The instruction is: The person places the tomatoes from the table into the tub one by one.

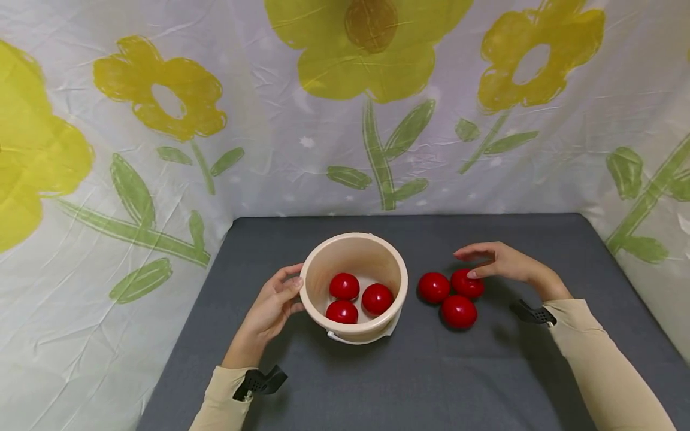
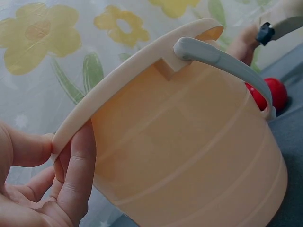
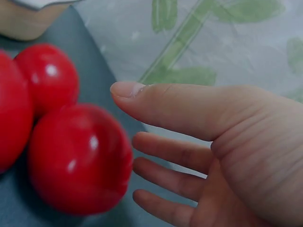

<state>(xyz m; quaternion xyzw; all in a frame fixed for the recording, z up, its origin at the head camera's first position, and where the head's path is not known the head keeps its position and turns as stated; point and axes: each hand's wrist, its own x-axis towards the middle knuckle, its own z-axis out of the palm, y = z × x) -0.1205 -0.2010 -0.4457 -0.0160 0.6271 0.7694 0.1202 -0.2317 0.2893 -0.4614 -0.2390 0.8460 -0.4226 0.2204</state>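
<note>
A cream bucket stands tilted towards me, near the middle of the table. My left hand pinches its left rim, thumb outside and fingers beneath the edge in the left wrist view. A pale handle hangs down the bucket's side. Three shiny red balls lie inside. To the right of the bucket, three more red balls sit clustered on the table. Over the farthest right ball hovers my right hand, fingers spread and holding nothing. In the right wrist view a gap separates fingertips and ball.
A dark grey cloth covers the table. Behind and at both sides hangs a pale curtain printed with yellow flowers. Each wrist wears a black strap, one on the left and one on the right.
</note>
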